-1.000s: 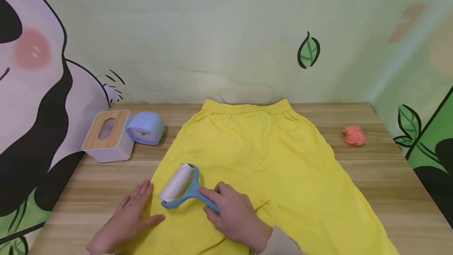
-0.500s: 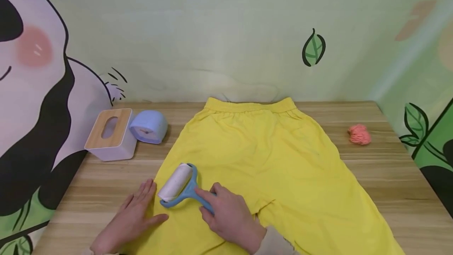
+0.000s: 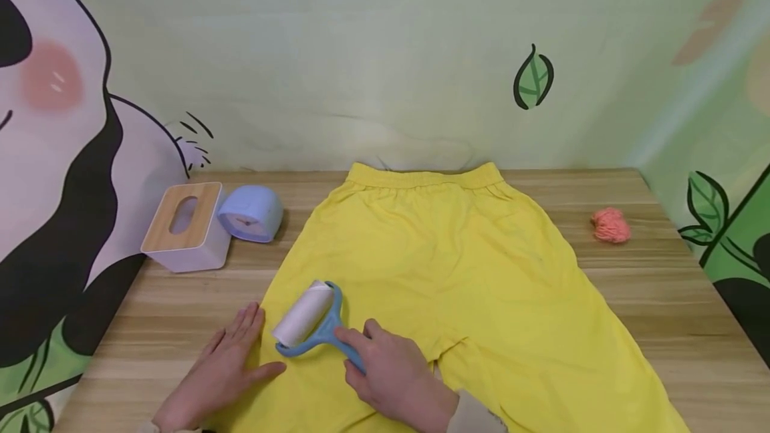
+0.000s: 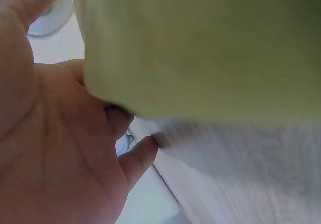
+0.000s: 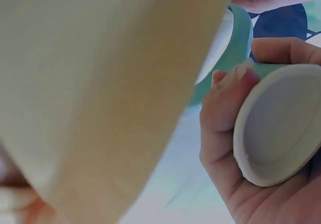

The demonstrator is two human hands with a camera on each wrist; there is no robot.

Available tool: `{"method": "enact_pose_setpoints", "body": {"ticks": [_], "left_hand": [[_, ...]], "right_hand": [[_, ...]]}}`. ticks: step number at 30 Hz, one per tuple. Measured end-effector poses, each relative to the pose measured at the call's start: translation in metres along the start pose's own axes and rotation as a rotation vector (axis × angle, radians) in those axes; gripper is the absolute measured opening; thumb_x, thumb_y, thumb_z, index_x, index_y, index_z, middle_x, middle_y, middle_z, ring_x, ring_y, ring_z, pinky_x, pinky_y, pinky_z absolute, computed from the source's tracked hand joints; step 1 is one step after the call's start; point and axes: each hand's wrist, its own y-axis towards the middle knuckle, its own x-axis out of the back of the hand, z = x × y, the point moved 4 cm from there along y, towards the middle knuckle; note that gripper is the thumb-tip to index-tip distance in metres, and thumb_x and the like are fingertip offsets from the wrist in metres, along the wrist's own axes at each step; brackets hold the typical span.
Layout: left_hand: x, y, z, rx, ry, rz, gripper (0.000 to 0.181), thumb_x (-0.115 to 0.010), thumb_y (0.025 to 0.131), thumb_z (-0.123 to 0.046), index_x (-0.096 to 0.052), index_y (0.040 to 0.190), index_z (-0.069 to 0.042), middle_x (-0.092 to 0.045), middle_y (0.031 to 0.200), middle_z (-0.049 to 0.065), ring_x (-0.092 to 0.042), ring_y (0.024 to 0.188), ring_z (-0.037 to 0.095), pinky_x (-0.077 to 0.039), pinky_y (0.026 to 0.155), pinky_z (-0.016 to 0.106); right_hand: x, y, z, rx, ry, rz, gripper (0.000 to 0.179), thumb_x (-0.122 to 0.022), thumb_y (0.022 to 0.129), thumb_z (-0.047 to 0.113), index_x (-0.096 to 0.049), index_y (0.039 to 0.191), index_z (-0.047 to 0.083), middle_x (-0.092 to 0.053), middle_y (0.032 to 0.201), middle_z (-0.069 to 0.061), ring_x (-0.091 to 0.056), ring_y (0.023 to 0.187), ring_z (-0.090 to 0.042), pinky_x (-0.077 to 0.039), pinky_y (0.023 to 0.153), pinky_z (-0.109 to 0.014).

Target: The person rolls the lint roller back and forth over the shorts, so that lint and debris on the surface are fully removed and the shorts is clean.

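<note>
Yellow trousers lie spread on the wooden table, waistband toward the wall. My right hand grips the blue handle of a lint roller, whose white roll lies on the left trouser leg. In the right wrist view, the fingers curl round the handle, and its round hollow end faces the camera. My left hand rests flat with straight fingers at the left edge of the trousers, partly on the fabric. In the left wrist view, the palm shows beside the cloth.
A white tissue box with a wooden lid stands at the back left, with a blue clock beside it. A coral ball of yarn lies at the right on the table. A painted wall rises behind.
The lint roller and my right hand have shifted slightly over the left leg, a little to the right in the last half second. My left hand stays in place on the trousers' edge.
</note>
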Motion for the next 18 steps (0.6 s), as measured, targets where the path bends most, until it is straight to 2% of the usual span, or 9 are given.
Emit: {"method": "enact_pose_setpoints", "body": {"ticks": [4,10,12,14,18], "left_hand": [[0.0,0.001,0.001,0.01,-0.012,0.012,0.108,-0.056,0.083,-0.07,-0.023,0.15,0.007,-0.016,0.158,0.025,-0.016,0.144,0.042,-0.015,0.109,0.066],[0.0,0.001,0.002,0.021,-0.02,0.027,0.109,-0.055,0.083,-0.072,-0.022,0.151,0.007,-0.016,0.158,0.025,-0.015,0.144,0.042,-0.013,0.109,0.066],[0.0,0.001,0.002,0.018,-0.02,0.026,0.108,-0.056,0.083,-0.071,-0.022,0.151,0.007,-0.016,0.158,0.024,-0.016,0.144,0.041,-0.014,0.109,0.066],[0.0,0.001,0.002,0.016,-0.019,0.023,0.107,-0.057,0.083,-0.069,-0.022,0.151,0.007,-0.016,0.158,0.024,-0.016,0.144,0.042,-0.014,0.109,0.067],[0.0,0.001,0.001,0.01,-0.018,0.014,0.106,-0.057,0.084,-0.068,-0.023,0.151,0.006,-0.016,0.158,0.024,-0.016,0.145,0.041,-0.014,0.109,0.066]], "right_hand": [[0.006,-0.007,0.0,0.012,-0.006,-0.002,0.037,-0.069,0.085,0.019,-0.065,0.121,0.018,-0.046,0.075,0.006,-0.032,0.049,0.001,-0.031,0.041,-0.013],[0.013,-0.019,0.0,0.112,-0.043,-0.127,0.038,-0.073,0.077,0.015,-0.067,0.115,0.015,-0.043,0.071,0.007,-0.027,0.05,0.002,-0.027,0.04,-0.011],[0.016,-0.022,-0.001,0.129,-0.026,-0.141,0.039,-0.073,0.076,0.012,-0.067,0.115,0.014,-0.04,0.07,0.008,-0.025,0.049,0.003,-0.025,0.041,-0.01],[0.019,-0.026,-0.002,0.12,-0.01,-0.121,0.039,-0.073,0.076,0.011,-0.067,0.115,0.015,-0.039,0.069,0.009,-0.024,0.048,0.003,-0.025,0.041,-0.01],[0.026,-0.033,-0.005,0.027,0.035,0.007,0.039,-0.07,0.081,0.014,-0.066,0.12,0.017,-0.04,0.072,0.01,-0.028,0.047,0.002,-0.028,0.042,-0.012]]}}
